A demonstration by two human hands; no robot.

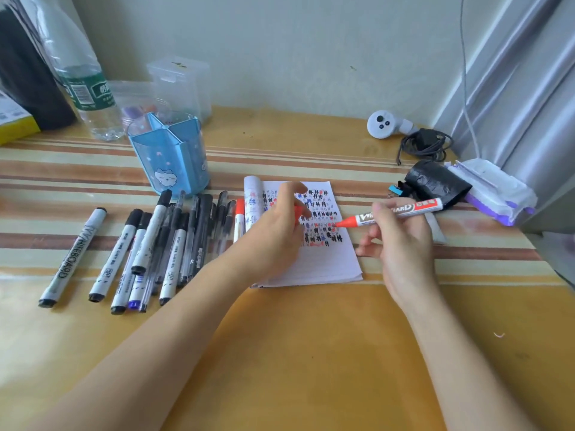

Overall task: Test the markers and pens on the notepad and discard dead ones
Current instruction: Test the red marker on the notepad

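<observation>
**Red marker tip on the notepad**

On your worktop (295,337), a blue pen holder (169,154) and a row of pens and markers (149,244) lie left of the notepad (326,262). Your right hand (401,244) grips the red whiteboard marker (395,211), its tip on the page. Your left hand (277,234) rests on the notepad, pinching a red cap (298,213).

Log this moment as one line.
phase: testing | right hand: holds red marker, tip at notepad | left hand: on notepad, holds red cap | pens: heaped left of notepad
</observation>
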